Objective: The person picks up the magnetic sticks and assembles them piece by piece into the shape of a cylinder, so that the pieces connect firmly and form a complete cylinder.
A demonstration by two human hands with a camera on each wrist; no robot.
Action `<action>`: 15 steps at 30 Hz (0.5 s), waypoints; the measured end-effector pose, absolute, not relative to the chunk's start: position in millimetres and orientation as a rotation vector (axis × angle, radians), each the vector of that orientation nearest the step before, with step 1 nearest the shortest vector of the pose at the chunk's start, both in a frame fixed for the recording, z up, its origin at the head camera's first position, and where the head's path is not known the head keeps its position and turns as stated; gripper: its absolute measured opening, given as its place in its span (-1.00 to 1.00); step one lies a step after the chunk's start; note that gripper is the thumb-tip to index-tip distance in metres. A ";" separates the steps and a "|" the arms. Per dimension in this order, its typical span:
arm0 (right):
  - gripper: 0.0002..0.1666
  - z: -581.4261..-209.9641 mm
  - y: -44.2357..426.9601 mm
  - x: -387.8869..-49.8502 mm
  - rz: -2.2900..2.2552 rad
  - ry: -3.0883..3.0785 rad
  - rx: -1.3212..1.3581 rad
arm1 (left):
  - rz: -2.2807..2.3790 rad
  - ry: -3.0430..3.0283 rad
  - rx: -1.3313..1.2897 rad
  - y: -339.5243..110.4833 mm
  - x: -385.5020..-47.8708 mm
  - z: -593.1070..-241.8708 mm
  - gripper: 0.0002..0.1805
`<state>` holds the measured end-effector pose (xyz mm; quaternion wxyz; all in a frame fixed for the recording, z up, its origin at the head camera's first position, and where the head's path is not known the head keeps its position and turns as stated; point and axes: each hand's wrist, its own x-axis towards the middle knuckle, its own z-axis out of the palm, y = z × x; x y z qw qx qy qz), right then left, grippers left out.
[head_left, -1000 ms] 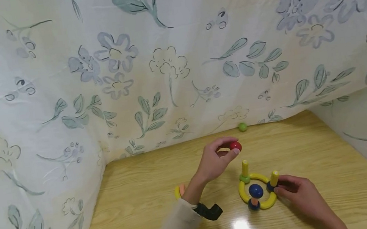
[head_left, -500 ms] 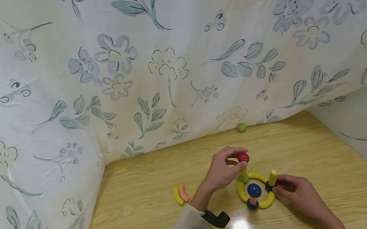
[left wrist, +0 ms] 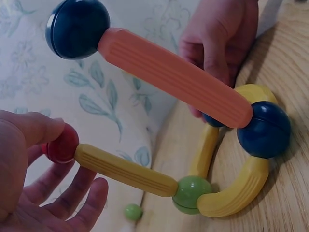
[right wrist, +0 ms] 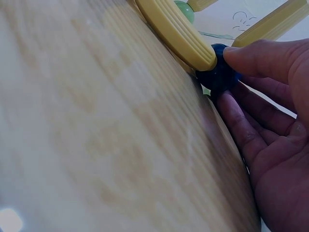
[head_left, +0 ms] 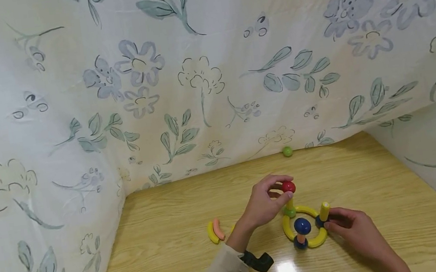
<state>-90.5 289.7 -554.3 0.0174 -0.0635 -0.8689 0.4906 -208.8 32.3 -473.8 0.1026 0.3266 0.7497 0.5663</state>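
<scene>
Three posts [left wrist: 176,77] up, lower right | one blue-topped | my left hand [head_left: 265,203] pinches red ball [head_left: 288,187] on another | my right hand [head_left: 355,229] pinches base ball [right wrist: 216,77] | rightmost post [head_left: 325,212] bare

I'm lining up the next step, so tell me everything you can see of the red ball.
The red ball is small, round, smooth and glossy, of painted wood or plastic; I can't tell which. It sits against the top end of an upright yellow stick, above the green ball at that stick's foot. The left hand pinches it, hiding part of its surface. How firmly it is seated can't be told.
</scene>
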 end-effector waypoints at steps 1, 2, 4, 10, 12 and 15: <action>-0.50 -554.3 289.6 -90.7 1.524 -2.698 -0.196 | 1.673 2.209 0.964 32.2 -209.2 -474.1 -0.57; -0.51 -554.3 289.2 -90.6 1.525 -2.696 -0.198 | 1.674 2.207 0.961 32.0 -209.5 -474.3 -0.57; -0.51 -554.4 288.6 -90.4 1.528 -2.691 -0.201 | 1.675 2.201 0.957 31.7 -210.0 -474.8 -0.55; -0.50 -554.1 288.6 -91.8 1.517 -2.695 -0.205 | 1.681 2.183 0.936 30.9 -212.1 -476.1 -0.53; -0.50 -553.4 288.4 -92.2 1.519 -2.701 -0.215 | 1.681 2.176 0.935 30.2 -213.0 -477.3 -0.51; -0.50 -552.4 287.9 -92.9 1.521 -2.709 -0.227 | 1.680 2.168 0.934 28.7 -214.3 -480.3 -0.47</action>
